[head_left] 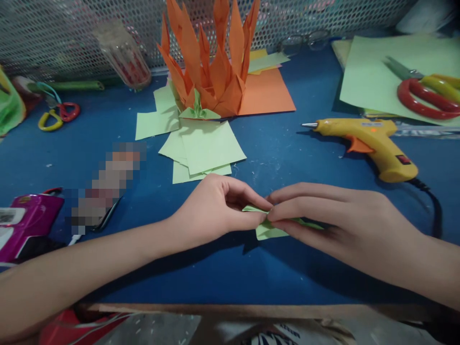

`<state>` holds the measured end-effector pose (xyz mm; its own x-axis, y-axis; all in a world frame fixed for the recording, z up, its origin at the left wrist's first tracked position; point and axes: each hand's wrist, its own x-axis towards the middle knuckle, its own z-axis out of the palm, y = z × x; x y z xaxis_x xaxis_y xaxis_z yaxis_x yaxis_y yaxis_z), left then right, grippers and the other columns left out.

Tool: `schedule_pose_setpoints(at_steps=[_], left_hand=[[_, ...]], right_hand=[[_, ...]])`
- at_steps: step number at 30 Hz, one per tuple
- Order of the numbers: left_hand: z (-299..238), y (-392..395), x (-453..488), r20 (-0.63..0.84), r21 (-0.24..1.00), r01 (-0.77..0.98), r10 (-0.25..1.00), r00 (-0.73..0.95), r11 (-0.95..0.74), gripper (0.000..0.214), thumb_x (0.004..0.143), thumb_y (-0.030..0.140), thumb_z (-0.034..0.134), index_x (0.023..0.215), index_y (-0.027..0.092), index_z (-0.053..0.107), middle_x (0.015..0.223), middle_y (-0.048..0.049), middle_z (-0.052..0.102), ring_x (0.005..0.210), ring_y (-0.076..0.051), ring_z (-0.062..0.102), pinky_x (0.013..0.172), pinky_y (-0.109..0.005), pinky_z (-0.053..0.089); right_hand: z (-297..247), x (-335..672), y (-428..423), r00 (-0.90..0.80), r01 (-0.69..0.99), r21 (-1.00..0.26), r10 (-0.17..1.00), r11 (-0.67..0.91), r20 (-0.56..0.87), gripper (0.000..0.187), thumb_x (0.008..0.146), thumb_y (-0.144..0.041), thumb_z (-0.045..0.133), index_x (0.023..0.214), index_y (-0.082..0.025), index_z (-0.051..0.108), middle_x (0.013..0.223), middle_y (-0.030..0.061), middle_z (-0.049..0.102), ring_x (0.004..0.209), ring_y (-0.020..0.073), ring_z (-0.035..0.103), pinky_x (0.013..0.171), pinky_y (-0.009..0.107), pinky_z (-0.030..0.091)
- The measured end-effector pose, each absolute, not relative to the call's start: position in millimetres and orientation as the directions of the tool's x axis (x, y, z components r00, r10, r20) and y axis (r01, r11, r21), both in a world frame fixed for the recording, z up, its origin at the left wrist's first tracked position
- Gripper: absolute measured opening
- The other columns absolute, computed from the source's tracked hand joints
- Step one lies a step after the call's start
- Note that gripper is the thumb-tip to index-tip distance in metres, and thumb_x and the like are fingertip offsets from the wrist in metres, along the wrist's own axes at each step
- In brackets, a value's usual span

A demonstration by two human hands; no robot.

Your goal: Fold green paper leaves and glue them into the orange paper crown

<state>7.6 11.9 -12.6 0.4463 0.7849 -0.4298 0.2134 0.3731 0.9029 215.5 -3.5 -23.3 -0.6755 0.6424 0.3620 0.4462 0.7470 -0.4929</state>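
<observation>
A small piece of light green paper, partly folded, is held between both hands just above the blue table. My left hand pinches its left part between thumb and fingers. From the other side, the fingertips of my right hand press on the same paper and meet the left fingertips. Much of the paper is hidden by the fingers. Beyond the hands lie several loose light green paper squares. Behind them stands an orange folded-paper piece with tall pointed petals, and a small green folded piece rests against its front.
To the right lie a yellow glue gun with a black cord, and red-and-yellow scissors on green sheets. Left are small scissors, a clear jar, a blurred-out phone and a purple object. A mesh panel stands behind.
</observation>
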Motion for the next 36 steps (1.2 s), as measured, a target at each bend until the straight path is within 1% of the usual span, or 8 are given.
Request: schedule_pose_setpoints(at_steps=[8, 10, 12, 15, 19, 27, 32, 36], left_hand=[[-13.8, 25.2, -1.7, -0.460, 0.887, 0.254, 0.707, 0.537, 0.385, 0.011, 0.075, 0.023, 0.079, 0.085, 0.020, 0.079, 0.072, 0.0028, 0.075, 0.064, -0.005, 0.062, 0.061, -0.012, 0.048], [-15.0, 24.7, -3.2, -0.452, 0.886, 0.208, 0.674, 0.584, 0.413, 0.019, 0.073, 0.022, 0.081, 0.092, 0.022, 0.078, 0.082, 0.0016, 0.076, 0.073, -0.008, 0.065, 0.066, -0.015, 0.051], [-16.9, 21.2, -2.9, -0.402, 0.900, 0.138, 0.660, 0.635, 0.414, 0.037, 0.064, 0.015, 0.086, 0.098, 0.023, 0.075, 0.093, 0.0013, 0.075, 0.085, -0.011, 0.066, 0.074, -0.017, 0.053], [-20.5, 12.4, 1.5, -0.287, 0.943, 0.048, 0.733, 0.617, 0.329, 0.057, 0.054, 0.005, 0.089, 0.104, 0.022, 0.070, 0.102, 0.0017, 0.070, 0.096, -0.013, 0.064, 0.084, -0.019, 0.052], [-23.4, 4.1, 8.9, -0.235, 0.949, -0.066, 0.834, 0.499, 0.307, 0.042, 0.064, 0.007, 0.085, 0.099, 0.020, 0.065, 0.099, 0.0028, 0.066, 0.088, -0.010, 0.066, 0.082, -0.021, 0.055], [-25.9, 6.2, 8.9, -0.256, 0.928, -0.159, 0.885, 0.389, 0.338, 0.039, 0.061, 0.004, 0.085, 0.094, 0.016, 0.067, 0.078, 0.0037, 0.069, 0.072, -0.006, 0.065, 0.068, -0.013, 0.053], [-26.9, 6.6, 8.6, -0.257, 0.904, -0.204, 0.859, 0.444, 0.376, 0.054, 0.051, -0.005, 0.087, 0.096, 0.018, 0.066, 0.084, 0.0039, 0.068, 0.076, -0.008, 0.065, 0.074, -0.017, 0.056], [-27.0, 7.9, 9.0, -0.175, 0.870, -0.304, 0.820, 0.545, 0.388, 0.059, 0.056, -0.006, 0.083, 0.104, 0.021, 0.065, 0.092, 0.0038, 0.067, 0.082, -0.008, 0.066, 0.077, -0.018, 0.056]], right_hand=[[-24.4, 216.5, -2.5, -0.645, 0.464, -0.553, 0.692, 0.692, 0.325, 0.011, 0.093, -0.017, 0.053, 0.089, -0.020, 0.063, 0.092, 0.0004, 0.070, 0.076, 0.0065, 0.067, 0.071, 0.014, 0.052], [-24.0, 217.0, -1.2, -0.631, 0.478, -0.549, 0.703, 0.685, 0.329, 0.012, 0.093, -0.018, 0.053, 0.088, -0.020, 0.063, 0.090, 0.0005, 0.071, 0.074, 0.0071, 0.067, 0.068, 0.015, 0.052], [-22.8, 216.9, -0.3, -0.597, 0.505, -0.554, 0.731, 0.662, 0.330, 0.012, 0.092, -0.020, 0.053, 0.086, -0.021, 0.064, 0.088, 0.0006, 0.071, 0.072, 0.0082, 0.067, 0.065, 0.017, 0.052], [-20.1, 215.7, -0.5, -0.524, 0.545, -0.574, 0.783, 0.611, 0.335, 0.011, 0.090, -0.022, 0.057, 0.084, -0.022, 0.066, 0.088, 0.0005, 0.071, 0.072, 0.0095, 0.067, 0.066, 0.019, 0.052], [-17.0, 212.3, -3.3, -0.449, 0.531, -0.676, 0.846, 0.511, 0.288, 0.011, 0.087, -0.027, 0.062, 0.080, -0.024, 0.069, 0.087, 0.0001, 0.071, 0.073, 0.0111, 0.066, 0.064, 0.021, 0.053], [-15.8, 209.8, -5.1, -0.388, 0.463, -0.814, 0.906, 0.352, 0.171, 0.008, 0.083, -0.033, 0.069, 0.079, -0.029, 0.074, 0.084, -0.0022, 0.071, 0.066, 0.0091, 0.064, 0.053, 0.018, 0.050], [-14.9, 210.9, -5.2, -0.315, 0.450, -0.859, 0.943, 0.244, 0.103, 0.007, 0.078, -0.035, 0.073, 0.073, -0.031, 0.076, 0.081, -0.0026, 0.072, 0.065, 0.0087, 0.065, 0.054, 0.016, 0.052], [-14.1, 211.3, -2.7, -0.250, 0.345, -0.934, 0.968, 0.096, 0.007, 0.010, 0.075, -0.039, 0.076, 0.071, -0.030, 0.076, 0.082, -0.0022, 0.072, 0.072, 0.0111, 0.068, 0.061, 0.017, 0.055]])
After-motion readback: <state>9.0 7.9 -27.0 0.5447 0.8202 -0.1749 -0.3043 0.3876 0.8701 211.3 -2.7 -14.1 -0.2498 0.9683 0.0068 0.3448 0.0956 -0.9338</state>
